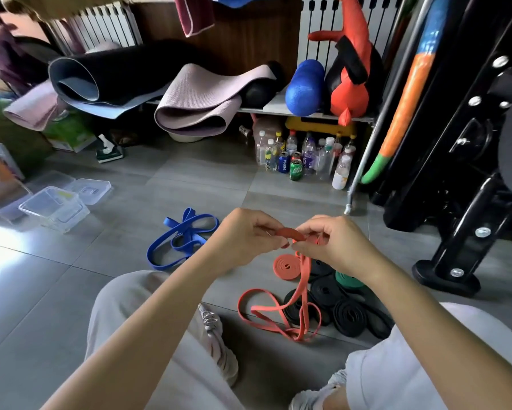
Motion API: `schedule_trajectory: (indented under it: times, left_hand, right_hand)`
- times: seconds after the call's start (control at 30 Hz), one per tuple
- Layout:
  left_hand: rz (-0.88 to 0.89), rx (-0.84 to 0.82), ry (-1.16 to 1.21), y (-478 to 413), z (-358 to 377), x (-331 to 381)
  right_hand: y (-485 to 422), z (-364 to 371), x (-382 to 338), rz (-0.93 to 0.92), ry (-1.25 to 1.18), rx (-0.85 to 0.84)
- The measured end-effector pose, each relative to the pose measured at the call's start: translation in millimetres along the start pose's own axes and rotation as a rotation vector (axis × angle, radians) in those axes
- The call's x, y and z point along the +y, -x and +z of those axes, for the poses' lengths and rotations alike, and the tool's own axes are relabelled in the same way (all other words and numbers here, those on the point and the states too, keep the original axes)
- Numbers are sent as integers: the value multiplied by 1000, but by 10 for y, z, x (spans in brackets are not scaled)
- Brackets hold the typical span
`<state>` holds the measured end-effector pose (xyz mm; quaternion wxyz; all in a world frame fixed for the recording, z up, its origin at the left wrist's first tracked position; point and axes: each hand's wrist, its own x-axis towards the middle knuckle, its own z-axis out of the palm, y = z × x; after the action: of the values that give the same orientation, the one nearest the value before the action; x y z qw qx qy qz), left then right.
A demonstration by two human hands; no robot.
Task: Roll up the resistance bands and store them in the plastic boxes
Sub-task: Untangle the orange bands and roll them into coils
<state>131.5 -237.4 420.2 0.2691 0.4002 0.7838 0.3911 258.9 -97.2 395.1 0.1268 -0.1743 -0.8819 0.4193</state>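
The left hand point(248, 235) and right hand point(336, 245) meet close together, fingers pinching the started coil of a long orange-red rubber resistance band point(290, 234). Its loose loops trail to the grey floor at six o'clock. At five o'clock lie a rolled orange-red band point(285, 266), a rolled green band point(349, 281) and rolled black bands point(349, 318). A loose blue rubber band point(183, 238) lies at nine o'clock, with clear plastic boxes point(53, 208) farther out.

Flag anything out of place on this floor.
The blue band lies loose and tangled, apart from the rolled bands. The orange band is only partly rolled, its tail in loose loops. Nothing looks damaged.
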Motion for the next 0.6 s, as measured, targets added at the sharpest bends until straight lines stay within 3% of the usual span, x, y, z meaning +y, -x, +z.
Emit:
schedule_trajectory:
  times: [0.13,0.27,0.33,0.4,0.53,0.6]
  left_hand:
    - [-16,-14,481,43,10,-114]
    - [-30,-24,866,54,139,-176]
    - [-47,-41,949,57,181,-173]
    - [-52,-17,785,48,179,-178]
    - [169,87,-274,-2,106,-154]
    - [275,49,-493,-12,78,-50]
  right_hand:
    - [30,106,21,87,-396,36]
    - [47,249,-7,85,-588,76]
    - [58,274,-9,96,-634,102]
    - [54,258,8,101,-553,119]
    - [4,199,22,77,-136,64]
    - [-23,160,-35,42,70,16]
